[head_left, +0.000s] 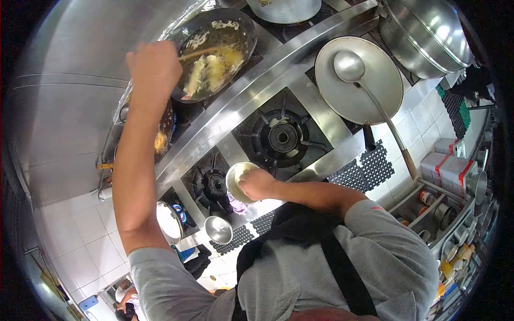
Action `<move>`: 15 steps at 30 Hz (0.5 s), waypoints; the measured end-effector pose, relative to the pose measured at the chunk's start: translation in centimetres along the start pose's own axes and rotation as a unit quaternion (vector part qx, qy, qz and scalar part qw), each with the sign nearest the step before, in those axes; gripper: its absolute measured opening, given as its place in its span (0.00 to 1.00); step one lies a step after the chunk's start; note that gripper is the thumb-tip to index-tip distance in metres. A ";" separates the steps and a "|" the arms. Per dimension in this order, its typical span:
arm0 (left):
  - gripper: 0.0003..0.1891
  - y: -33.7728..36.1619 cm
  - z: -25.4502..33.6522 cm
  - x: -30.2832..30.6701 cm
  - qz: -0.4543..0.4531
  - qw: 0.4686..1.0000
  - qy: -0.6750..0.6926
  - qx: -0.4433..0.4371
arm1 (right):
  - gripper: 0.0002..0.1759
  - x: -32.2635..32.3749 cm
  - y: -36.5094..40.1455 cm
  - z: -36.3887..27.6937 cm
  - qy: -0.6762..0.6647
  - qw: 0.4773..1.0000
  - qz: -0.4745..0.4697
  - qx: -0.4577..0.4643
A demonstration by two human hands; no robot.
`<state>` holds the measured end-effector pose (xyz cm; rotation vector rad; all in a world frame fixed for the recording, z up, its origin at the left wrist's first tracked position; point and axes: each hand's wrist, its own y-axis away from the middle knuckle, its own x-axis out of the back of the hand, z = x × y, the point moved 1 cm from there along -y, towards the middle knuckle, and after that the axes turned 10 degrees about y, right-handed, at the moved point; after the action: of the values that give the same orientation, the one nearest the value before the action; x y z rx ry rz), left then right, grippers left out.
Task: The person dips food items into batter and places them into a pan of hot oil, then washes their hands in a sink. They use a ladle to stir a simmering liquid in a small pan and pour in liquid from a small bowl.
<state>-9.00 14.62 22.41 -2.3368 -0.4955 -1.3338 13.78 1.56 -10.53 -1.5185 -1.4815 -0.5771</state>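
Observation:
My left hand (155, 69) is closed around wooden chopsticks (199, 54) at the upper left. Their tips reach into a dark wok (245, 25), where long battered pieces (208, 74) lie in bubbling oil. Scraps of pale batter float near the far side. My right hand (258, 183) is over a pale bowl (232, 174), its fingers curled down inside the rim. What those fingers hold, if anything, is hidden. A light purple cloth (236, 205) shows below the bowl. Closer to my body sits a small metal bowl (218, 230).
A gas burner (282, 137) is beyond the bowl. At right, a large pale wok (332, 96) holds a ladle (349, 67), beside a big steel pot (425, 40). A blue flame (182, 215) burns at the lower left. Fried food (160, 142) shows partly behind my left arm.

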 end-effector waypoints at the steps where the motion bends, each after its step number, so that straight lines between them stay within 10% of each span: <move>1: 0.08 -0.3 0.6 -0.6 -0.038 0.999 -0.008 -0.006 | 0.08 0.0 0.0 0.0 0.000 1.000 -0.007 -0.001; 15: 0.11 -3.6 0.2 -5.6 -0.088 0.995 -0.003 0.057 | 0.08 -0.1 0.2 0.2 -0.018 1.000 0.010 -0.015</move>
<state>-13.31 17.28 18.02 -2.2479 -0.7736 -1.3387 13.85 1.70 -10.79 -1.5714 -1.4895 -0.5661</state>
